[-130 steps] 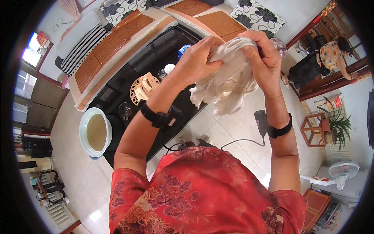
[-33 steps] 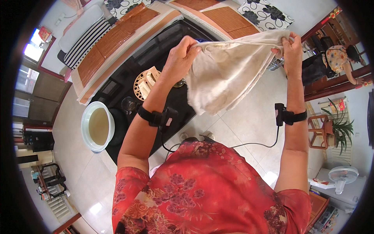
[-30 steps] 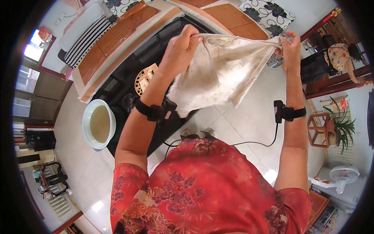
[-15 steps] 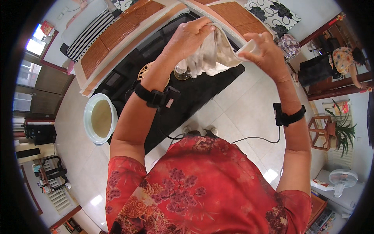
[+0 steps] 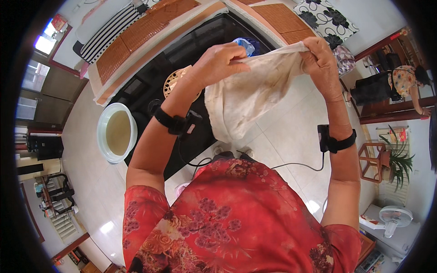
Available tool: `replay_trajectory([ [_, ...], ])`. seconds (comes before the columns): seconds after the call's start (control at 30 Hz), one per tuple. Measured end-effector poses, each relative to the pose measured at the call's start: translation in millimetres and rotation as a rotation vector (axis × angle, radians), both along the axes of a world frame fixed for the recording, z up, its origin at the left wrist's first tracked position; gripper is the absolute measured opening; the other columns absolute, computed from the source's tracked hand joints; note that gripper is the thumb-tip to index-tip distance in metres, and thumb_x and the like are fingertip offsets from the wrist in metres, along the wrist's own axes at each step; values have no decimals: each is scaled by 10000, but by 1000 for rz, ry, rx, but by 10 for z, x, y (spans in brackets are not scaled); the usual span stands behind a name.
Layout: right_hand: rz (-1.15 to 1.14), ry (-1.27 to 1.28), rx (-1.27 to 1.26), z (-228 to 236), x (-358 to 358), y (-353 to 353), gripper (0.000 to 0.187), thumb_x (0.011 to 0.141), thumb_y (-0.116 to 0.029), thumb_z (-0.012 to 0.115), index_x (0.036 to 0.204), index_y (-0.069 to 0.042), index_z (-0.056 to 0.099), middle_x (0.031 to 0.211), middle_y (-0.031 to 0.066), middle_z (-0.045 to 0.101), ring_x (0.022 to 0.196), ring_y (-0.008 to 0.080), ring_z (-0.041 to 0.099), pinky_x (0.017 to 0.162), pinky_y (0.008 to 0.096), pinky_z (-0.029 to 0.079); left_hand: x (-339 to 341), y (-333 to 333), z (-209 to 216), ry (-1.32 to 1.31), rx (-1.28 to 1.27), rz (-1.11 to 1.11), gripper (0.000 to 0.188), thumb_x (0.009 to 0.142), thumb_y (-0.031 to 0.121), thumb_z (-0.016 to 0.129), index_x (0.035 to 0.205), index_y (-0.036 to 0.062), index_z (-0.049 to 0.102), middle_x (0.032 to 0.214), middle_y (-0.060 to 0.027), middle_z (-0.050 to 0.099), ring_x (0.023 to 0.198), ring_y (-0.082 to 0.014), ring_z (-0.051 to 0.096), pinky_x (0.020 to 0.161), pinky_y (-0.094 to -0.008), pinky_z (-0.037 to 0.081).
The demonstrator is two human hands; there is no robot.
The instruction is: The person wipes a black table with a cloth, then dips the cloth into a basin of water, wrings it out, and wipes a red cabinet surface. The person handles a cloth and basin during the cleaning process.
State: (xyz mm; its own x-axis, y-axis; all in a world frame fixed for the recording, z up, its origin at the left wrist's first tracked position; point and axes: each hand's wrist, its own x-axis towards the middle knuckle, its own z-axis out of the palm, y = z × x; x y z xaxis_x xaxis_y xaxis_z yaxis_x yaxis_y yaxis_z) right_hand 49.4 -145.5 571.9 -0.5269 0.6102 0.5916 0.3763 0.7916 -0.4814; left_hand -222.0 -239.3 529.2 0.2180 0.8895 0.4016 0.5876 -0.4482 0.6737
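A stained, off-white cloth [image 5: 255, 93] hangs stretched between my two hands, above the edge of a black glossy table. Its top edge is pinched by my left hand [image 5: 223, 63], whose thumb and fingers are closed on it. At the other corner, my right hand [image 5: 318, 59] is wrapped round the cloth's edge. The lower part of the cloth droops free toward me, over the table edge and the tiled floor. Part of a round woven basket [image 5: 172, 83] shows behind my left forearm. A blue crumpled plastic bag [image 5: 246, 45] lies just beyond the cloth.
A white basin [image 5: 132, 132] of cloudy water stands at the left end of the black table [image 5: 191, 150]. Beyond the table runs a long seat with brown mats [image 5: 132, 38]. Another person [image 5: 403, 82] is at the far right. A cable [image 5: 296, 163] runs from my right wrist strap.
The cloth has been spread wider and now hangs lower and nearer to me. Both hands have come down toward me, and the blue bag behind has come into view.
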Motion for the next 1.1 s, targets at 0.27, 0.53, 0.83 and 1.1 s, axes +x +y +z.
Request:
replay_trajectory([
  [0.27,-25,129,-183,153,3,-343,210,933,-13,496,1098,-69,612,988,75,658,870,126,617,756,274,491,-44,-413,-408,-110,-204,78,220,829,108,709,978,-1,589,908,-117,618,824,-214,591,765,-320,461],
  [0.53,-136,-160,-474,-465,587,-364,138,826,-74,582,962,-90,604,869,84,620,716,196,597,672,297,479,234,-571,-489,-274,-287,90,195,829,98,717,857,-6,555,710,-61,550,661,-114,490,613,-282,433],
  [0.83,1,-225,-494,-879,651,-611,194,845,-195,726,856,-70,579,705,80,544,612,133,524,580,276,438,632,-1030,-780,-555,-457,173,101,912,116,674,931,30,624,770,46,558,726,-26,491,620,-213,414],
  [1.1,582,-254,-692,-1073,144,-1363,314,776,-109,784,1046,-73,628,848,120,676,779,237,697,672,307,527,1531,-1709,-893,-614,-259,424,161,863,125,720,967,31,640,851,-24,547,815,-119,545,720,-247,455],
])
